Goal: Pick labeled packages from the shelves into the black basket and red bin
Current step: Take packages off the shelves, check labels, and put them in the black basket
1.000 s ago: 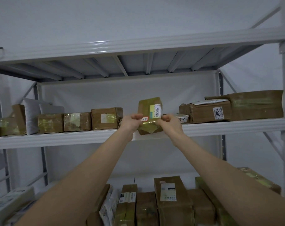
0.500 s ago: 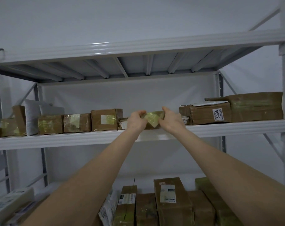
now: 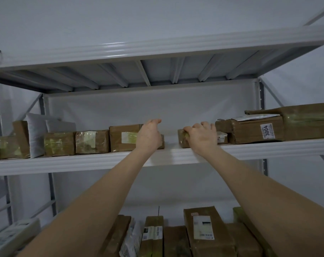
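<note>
My right hand [image 3: 201,136] lies over a small brown package wrapped in yellowish tape [image 3: 182,139], fingers and thumb curled on its top. The package sits on the middle shelf [image 3: 83,162], only its left end visible. My left hand [image 3: 150,135] hovers apart from it to the left, fingers straight and holding nothing, in front of a brown labeled box [image 3: 123,139]. No black basket or red bin is in view.
More taped brown boxes [image 3: 91,141] and a white padded mailer [image 3: 35,134] line the shelf's left part. A box marked 3004 [image 3: 250,130] and a larger box [image 3: 309,123] sit at the right. Upright packages [image 3: 203,230] fill the lower shelf.
The small package, held upright in both hands in front of the shelf, was laid down onto the shelf. My left hand let go and moved left; my right hand stays on it.
</note>
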### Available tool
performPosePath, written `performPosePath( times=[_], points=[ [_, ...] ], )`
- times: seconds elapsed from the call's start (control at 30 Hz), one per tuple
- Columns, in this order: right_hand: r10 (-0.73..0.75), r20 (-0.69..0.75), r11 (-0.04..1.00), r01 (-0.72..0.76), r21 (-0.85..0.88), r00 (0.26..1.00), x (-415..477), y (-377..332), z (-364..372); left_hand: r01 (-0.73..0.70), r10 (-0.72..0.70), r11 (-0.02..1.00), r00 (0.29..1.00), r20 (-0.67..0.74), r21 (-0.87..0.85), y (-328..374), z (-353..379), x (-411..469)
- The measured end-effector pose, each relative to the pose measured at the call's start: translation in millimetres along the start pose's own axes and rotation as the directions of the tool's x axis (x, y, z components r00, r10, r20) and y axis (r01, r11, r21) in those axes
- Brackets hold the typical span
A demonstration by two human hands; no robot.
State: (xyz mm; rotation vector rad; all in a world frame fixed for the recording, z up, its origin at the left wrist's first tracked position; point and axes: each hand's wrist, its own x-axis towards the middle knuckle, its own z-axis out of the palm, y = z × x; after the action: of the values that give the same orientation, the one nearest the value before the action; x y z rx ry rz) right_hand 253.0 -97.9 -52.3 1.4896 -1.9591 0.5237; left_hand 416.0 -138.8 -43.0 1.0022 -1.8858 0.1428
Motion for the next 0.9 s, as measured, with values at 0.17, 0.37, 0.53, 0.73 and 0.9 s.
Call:
performPosePath(
  times=[0.17,0.37,0.53,0.73,0.9],
  points=[
    [0.02,-0.034,0.996,-0.016,0.093,0.999,10.6,-16.0,3.9,0.027,-0.026,0.999,0.999,-0.033,0.036,-28.2,-4.1,-4.6],
    [-0.039,0.068,0.933,0.012,0.359,0.997,12.2,-71.1,-2.8,0.211,-0.211,0.977,0.977,0.007,-0.007,-44.1,-6.4,-8.2],
    [0.0,0.233,0.881,-0.11,0.459,0.973,7.2,-86.3,5.9,0.244,-0.241,0.97,0.964,0.111,-0.015,-43.5,-5.2,-7.5],
    [0.153,0.158,0.734,-0.219,0.643,0.976,-9.1,-71.6,0.5,0.385,-0.362,0.851,0.923,0.133,-0.357,-38.1,-11.6,-14.8],
    [0.205,0.193,0.603,-0.28,0.747,0.959,-28.1,-62.9,-2.4,0.483,-0.434,0.76,0.875,0.215,-0.434,-25.9,-11.6,-29.0]
  ],
)
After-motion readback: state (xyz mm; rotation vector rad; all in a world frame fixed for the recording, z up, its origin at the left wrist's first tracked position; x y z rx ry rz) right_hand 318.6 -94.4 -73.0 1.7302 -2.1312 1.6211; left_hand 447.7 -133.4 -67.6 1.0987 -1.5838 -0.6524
